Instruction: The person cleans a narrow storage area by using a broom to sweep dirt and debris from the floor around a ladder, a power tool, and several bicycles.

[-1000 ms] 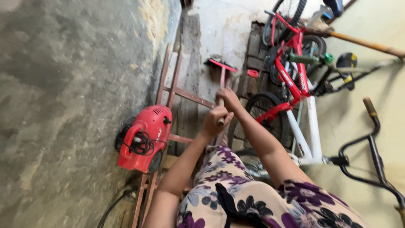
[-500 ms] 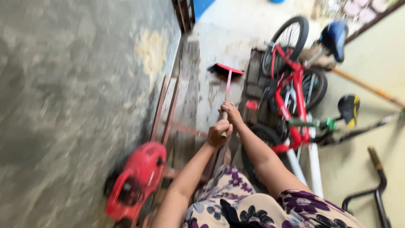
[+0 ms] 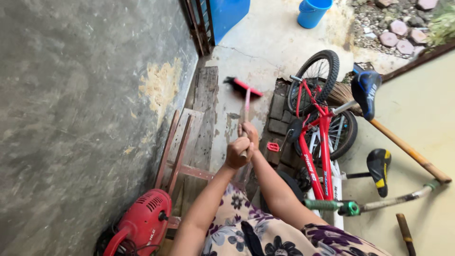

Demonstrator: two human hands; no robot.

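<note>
Both my left hand [image 3: 237, 152] and right hand [image 3: 250, 133] are clamped on the push broom [image 3: 246, 102] handle's near end; looks light, stiff, head away from the red bicycle [image 3: 318, 132].

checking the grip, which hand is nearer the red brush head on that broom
Right. The right hand grips higher up the handle, closer to the red brush head; the left hand grips just below it, farther from the head.
</note>
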